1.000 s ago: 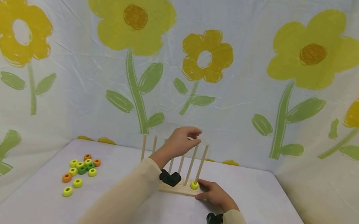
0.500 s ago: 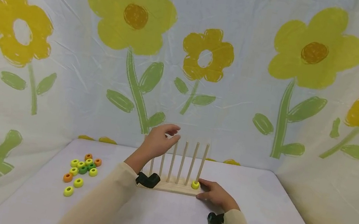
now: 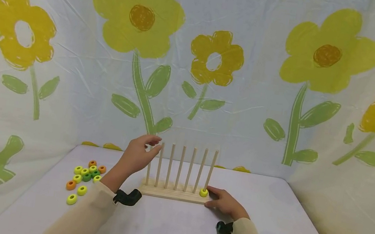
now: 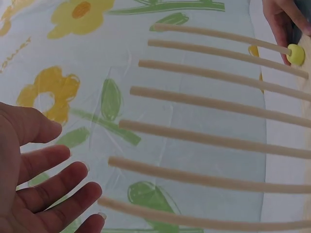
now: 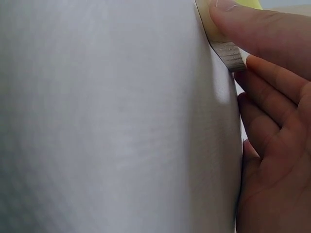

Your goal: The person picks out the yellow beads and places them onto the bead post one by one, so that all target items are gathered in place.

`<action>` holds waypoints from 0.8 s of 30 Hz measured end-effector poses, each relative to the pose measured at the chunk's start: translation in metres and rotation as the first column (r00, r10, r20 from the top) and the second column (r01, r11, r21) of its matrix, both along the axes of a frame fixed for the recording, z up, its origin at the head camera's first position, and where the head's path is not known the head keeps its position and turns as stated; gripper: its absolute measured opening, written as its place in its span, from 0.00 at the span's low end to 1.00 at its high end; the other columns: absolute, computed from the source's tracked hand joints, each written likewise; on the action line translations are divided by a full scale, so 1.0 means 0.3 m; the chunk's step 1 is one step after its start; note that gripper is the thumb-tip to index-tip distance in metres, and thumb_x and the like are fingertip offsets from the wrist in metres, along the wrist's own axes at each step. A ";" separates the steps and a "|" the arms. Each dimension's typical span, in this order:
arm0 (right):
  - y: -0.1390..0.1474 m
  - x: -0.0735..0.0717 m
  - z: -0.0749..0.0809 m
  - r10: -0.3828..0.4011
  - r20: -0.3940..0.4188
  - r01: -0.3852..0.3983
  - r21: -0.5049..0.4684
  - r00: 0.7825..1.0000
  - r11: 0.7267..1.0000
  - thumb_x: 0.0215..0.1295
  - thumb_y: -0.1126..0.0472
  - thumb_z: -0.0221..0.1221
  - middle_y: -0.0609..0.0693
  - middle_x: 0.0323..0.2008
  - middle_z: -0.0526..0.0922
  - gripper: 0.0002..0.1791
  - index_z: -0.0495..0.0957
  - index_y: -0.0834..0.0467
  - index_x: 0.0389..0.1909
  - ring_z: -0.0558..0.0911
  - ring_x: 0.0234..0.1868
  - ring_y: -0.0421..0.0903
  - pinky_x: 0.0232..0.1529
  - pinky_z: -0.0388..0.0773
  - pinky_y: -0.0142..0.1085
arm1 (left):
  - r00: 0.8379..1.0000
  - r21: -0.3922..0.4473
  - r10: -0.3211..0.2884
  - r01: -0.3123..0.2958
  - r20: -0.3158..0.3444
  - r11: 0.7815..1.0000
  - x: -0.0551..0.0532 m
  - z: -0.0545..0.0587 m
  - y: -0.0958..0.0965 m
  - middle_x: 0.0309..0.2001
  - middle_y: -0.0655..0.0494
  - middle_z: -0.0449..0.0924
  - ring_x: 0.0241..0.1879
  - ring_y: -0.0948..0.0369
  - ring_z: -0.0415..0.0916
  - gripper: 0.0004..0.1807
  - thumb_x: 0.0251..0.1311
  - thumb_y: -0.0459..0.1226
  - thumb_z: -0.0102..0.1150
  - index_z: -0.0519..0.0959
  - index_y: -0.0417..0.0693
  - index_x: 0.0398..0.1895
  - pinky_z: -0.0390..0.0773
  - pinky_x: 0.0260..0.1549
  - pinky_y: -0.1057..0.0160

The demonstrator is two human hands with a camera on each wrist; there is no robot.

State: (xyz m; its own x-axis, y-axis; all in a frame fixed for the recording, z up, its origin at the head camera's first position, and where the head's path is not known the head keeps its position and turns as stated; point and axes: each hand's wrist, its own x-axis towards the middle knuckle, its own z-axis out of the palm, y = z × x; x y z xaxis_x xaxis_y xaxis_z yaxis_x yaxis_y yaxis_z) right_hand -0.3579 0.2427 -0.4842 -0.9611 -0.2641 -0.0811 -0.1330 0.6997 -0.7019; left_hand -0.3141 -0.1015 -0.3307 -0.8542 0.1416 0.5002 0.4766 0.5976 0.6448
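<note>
A pale wooden peg rack (image 3: 176, 194) stands on the table, several upright pegs along its base. One yellow ring bead (image 3: 203, 192) sits at the foot of the rightmost peg. My left hand (image 3: 140, 152) is raised by the tops of the leftmost pegs, fingers relaxed and holding nothing; the left wrist view shows the spread fingers (image 4: 73, 194) beside the peg tips. My right hand (image 3: 229, 204) grips the right end of the rack's base, thumb at the front edge and fingers round the end. In the right wrist view the thumb (image 5: 267, 36) presses on the wood.
A loose group of yellow, orange and green ring beads (image 3: 86, 177) lies on the table left of the rack. Nearest the front is a yellow bead (image 3: 71, 199). A flowered cloth (image 3: 241, 100) hangs behind and at both sides of the table (image 3: 170, 231).
My left hand has moved left along the peg tops, from the right-hand pegs to the leftmost ones, staying empty. The right hand has kept its hold on the rack's end.
</note>
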 end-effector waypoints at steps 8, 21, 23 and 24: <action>-0.003 -0.008 -0.011 0.011 -0.007 -0.011 0.004 1.000 1.000 0.49 0.54 0.72 0.58 0.69 0.68 0.43 0.69 0.56 0.68 0.61 0.72 0.61 0.71 0.54 0.60 | 0.997 -0.046 0.068 -0.067 0.026 0.997 0.016 -0.055 -0.094 0.54 0.49 0.81 0.53 0.52 0.77 0.19 0.67 0.45 0.56 0.79 0.48 0.57 0.76 0.55 0.47; -0.005 -0.003 0.000 0.004 -0.031 -0.002 0.081 0.999 0.997 0.50 0.49 0.72 0.57 0.68 0.69 0.42 0.70 0.53 0.68 0.63 0.71 0.61 0.70 0.57 0.59 | 0.979 -0.142 0.186 -0.172 0.085 0.975 0.054 -0.132 -0.291 0.52 0.44 0.81 0.53 0.48 0.77 0.20 0.68 0.44 0.54 0.78 0.44 0.57 0.76 0.52 0.45; -0.004 -0.003 -0.001 0.001 -0.024 0.001 0.078 1.000 0.997 0.51 0.49 0.71 0.57 0.68 0.69 0.42 0.69 0.53 0.68 0.62 0.71 0.61 0.70 0.57 0.60 | 0.977 -0.162 0.197 -0.183 0.076 0.970 0.057 -0.144 -0.323 0.51 0.44 0.81 0.52 0.48 0.77 0.20 0.68 0.44 0.54 0.78 0.44 0.56 0.77 0.50 0.45; -0.004 -0.003 -0.004 0.000 -0.020 0.002 0.082 1.000 0.997 0.51 0.48 0.71 0.57 0.69 0.69 0.42 0.69 0.53 0.68 0.62 0.71 0.61 0.70 0.57 0.60 | 0.977 -0.171 0.201 -0.186 0.075 0.968 0.058 -0.151 -0.339 0.51 0.44 0.81 0.51 0.47 0.77 0.20 0.68 0.44 0.54 0.78 0.43 0.56 0.77 0.50 0.45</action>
State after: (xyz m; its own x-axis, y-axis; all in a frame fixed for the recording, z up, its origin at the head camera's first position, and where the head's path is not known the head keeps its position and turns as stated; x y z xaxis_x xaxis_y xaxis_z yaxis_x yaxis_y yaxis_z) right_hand -0.3586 0.2416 -0.4853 -0.9629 -0.2564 -0.0837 -0.1455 0.7552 -0.6391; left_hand -0.2966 -0.2031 -0.3758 -0.9143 0.0413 0.4030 0.2850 0.7726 0.5674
